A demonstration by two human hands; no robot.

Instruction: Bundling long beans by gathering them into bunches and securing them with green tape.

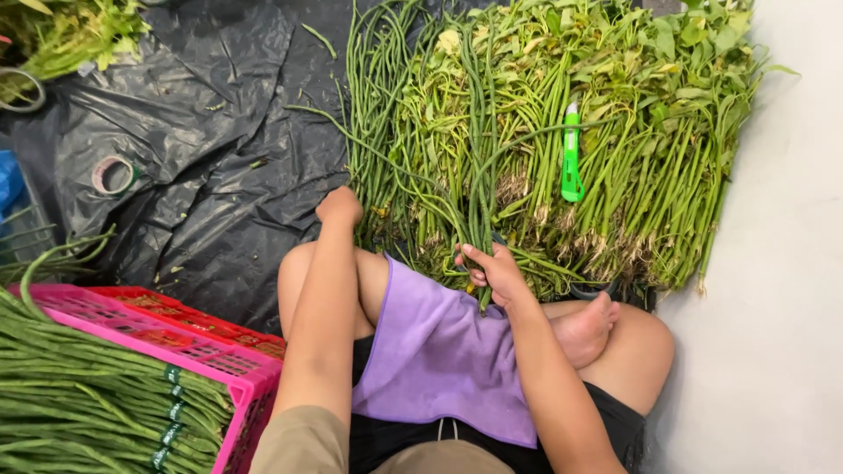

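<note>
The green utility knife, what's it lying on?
The green utility knife rests on a heap of leafy green stalks. Whatever lies beneath the heap is covered.

One green utility knife lies on the leafy greens. Two tape rolls: one left of the knife on black plastic sheet, one farther left. Two crates, pink and red; one purple cloth.

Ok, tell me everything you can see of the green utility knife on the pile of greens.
The green utility knife is a slim bright green plastic cutter with a paler, whitish tip at its far end and a wider butt end nearest the person. It lies flat, roughly lengthwise along the stems, on top of the heap of leafy green stalks. Whether the blade is out cannot be told. Neither hand touches it; the right hand is nearer and grips long beans.
</note>
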